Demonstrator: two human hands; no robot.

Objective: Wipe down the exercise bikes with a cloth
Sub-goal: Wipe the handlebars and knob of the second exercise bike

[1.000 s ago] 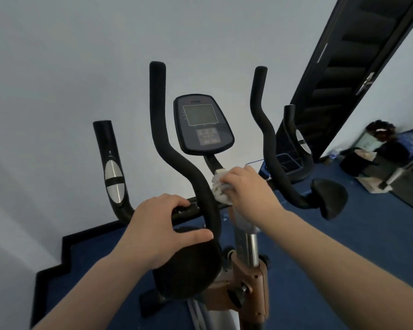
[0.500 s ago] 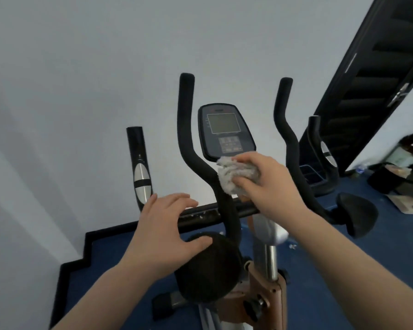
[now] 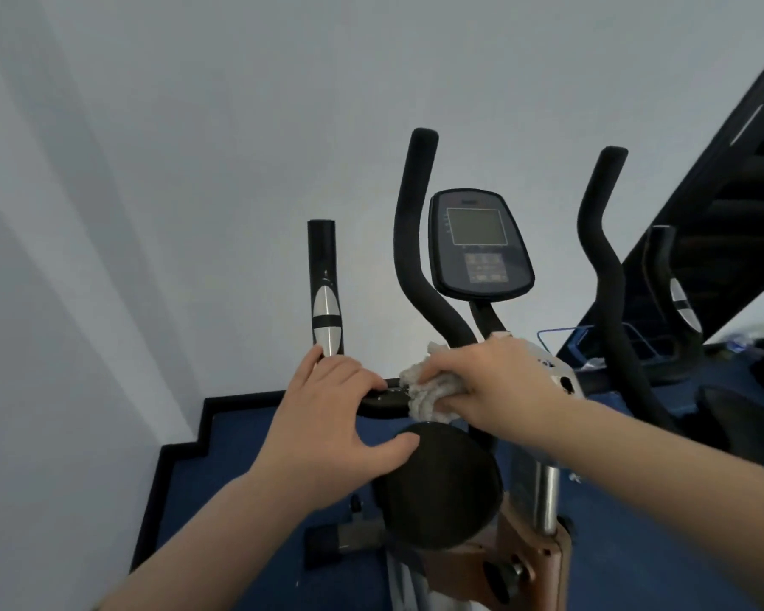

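An exercise bike stands in front of me with a grey console (image 3: 481, 246), tall black foam handles (image 3: 409, 240) and a black crossbar (image 3: 382, 396). My left hand (image 3: 327, 427) rests on the crossbar beside the left pulse grip (image 3: 325, 297), fingers curled over the bar, thumb against a round black pad (image 3: 442, 482). My right hand (image 3: 499, 377) presses a crumpled grey-white cloth (image 3: 424, 392) onto the crossbar, just right of my left hand's fingers and below the console stem.
A white wall is close behind the bike. A dark door (image 3: 715, 222) leans at the right. The floor is blue carpet (image 3: 248, 469) with a black skirting edge. The bike's copper-coloured frame (image 3: 534, 562) and steel post (image 3: 548, 500) sit below the handlebar. Dark clutter lies at the far right.
My right hand has brought the cloth down from just under the console onto the crossbar, close to my left hand. The view has shifted so the bike sits further right.
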